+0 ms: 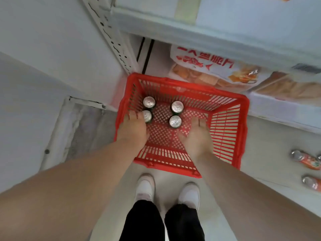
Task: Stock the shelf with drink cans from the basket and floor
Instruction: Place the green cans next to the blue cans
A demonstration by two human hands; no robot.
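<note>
A red plastic basket [225,129] stands on the floor below me, holding several upright silver-topped cans. Two stand at its left side, the far one [149,102] and the near one [147,116]. Two more stand in the middle, one behind [177,106] and one in front [175,121]. My left hand [132,129] reaches down at the basket's left wall, fingers spread, with its fingertips at the near left can. My right hand [196,136] hangs open inside the basket, to the right of the middle cans, holding nothing. Two orange cans [307,160] [312,183] lie on the floor at the right.
White shelving [208,32] rises right behind the basket, with snack bags [217,70] on its lowest level. A perforated white upright [111,37] runs along the left. My white shoes [145,186] stand just in front of the basket.
</note>
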